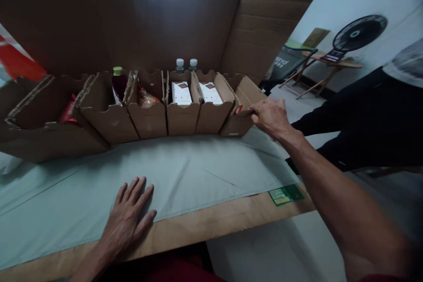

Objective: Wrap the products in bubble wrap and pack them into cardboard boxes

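My left hand (pixel 127 216) lies flat on the pale green cloth (pixel 198 167), fingers spread, holding nothing. At the right end of a row of open cardboard boxes, my right hand (pixel 269 116) grips the upper edge of the last cardboard box (pixel 236 122). A small red and green item shows just inside that box's edge. The two boxes to its left hold white cartons (pixel 181 93). Further left, one box has a wrapped orange-brown item (pixel 147 98), another a dark bottle with a green cap (pixel 117 71), and the leftmost a red packet (pixel 70 112).
Behind the boxes stands a tall cardboard panel (pixel 148 26), with two white-capped bottles (pixel 179 65) before it. A green label (pixel 286 194) is on the table's wooden edge (pixel 211 224). A person in dark trousers (pixel 370 119) stands at right, near a black fan (pixel 355 34).
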`<act>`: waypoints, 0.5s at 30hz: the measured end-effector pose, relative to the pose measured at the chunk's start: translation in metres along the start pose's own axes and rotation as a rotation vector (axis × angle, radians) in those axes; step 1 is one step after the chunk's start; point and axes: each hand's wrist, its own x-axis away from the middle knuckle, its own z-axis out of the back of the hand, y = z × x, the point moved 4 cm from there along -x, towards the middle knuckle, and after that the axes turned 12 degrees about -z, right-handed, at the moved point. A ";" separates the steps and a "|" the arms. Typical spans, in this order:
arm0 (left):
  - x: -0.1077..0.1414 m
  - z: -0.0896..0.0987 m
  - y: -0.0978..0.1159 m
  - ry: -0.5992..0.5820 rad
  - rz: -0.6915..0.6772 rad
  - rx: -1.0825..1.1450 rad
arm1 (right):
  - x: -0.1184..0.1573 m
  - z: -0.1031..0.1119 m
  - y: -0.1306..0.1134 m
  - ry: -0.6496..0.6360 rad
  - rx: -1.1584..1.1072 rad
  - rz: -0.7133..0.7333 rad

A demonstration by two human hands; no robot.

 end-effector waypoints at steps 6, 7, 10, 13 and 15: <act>0.003 -0.001 0.000 0.063 0.048 0.068 | 0.050 0.027 -0.022 -0.066 0.027 0.114; 0.004 -0.001 0.000 0.086 0.059 0.079 | 0.058 0.031 -0.033 -0.095 0.035 0.136; 0.006 -0.001 0.001 0.152 0.095 0.107 | 0.078 0.043 -0.080 -0.191 -0.039 0.175; 0.007 0.000 0.000 0.188 0.150 0.149 | 0.086 0.059 -0.131 -0.321 -0.313 0.226; 0.008 0.003 -0.002 0.195 0.180 0.180 | 0.077 0.082 -0.149 -0.348 -0.593 0.213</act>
